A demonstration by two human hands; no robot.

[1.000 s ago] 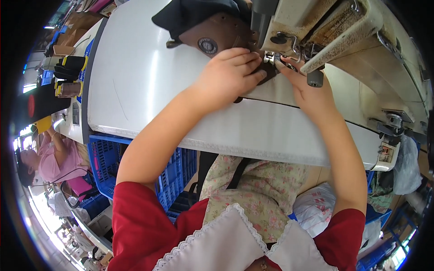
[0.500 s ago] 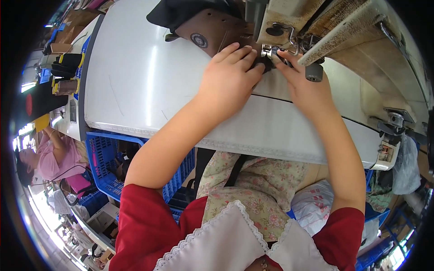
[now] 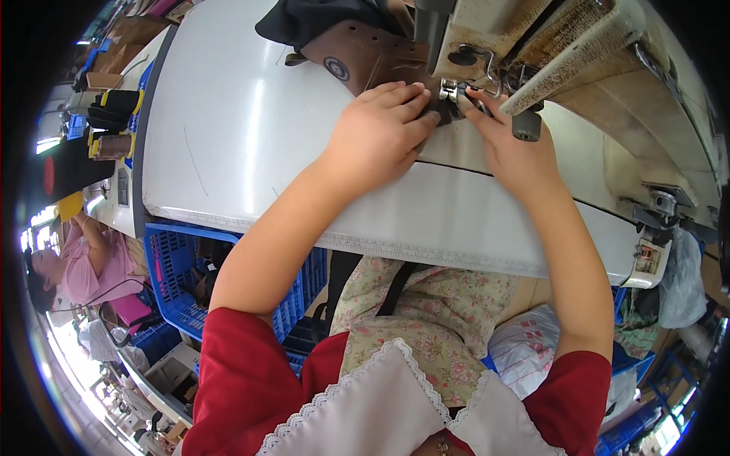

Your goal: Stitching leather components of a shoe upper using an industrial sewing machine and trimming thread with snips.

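We judge the brown cap [image 3: 365, 55] incompletely stitched, left hand [image 3: 378, 131] spread on it, right hand [image 3: 518, 149] at the presser foot [image 3: 447, 89], grip indiscernible.

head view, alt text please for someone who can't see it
The left hand lies on brown material at a sewing machine; the right hand is close to its presser foot. A blue basket is by the white table.

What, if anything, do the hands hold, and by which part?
The left hand lies on the brown piece, at its near edge; no grip shows. Whether the right hand, beside the presser foot, holds anything cannot be told.
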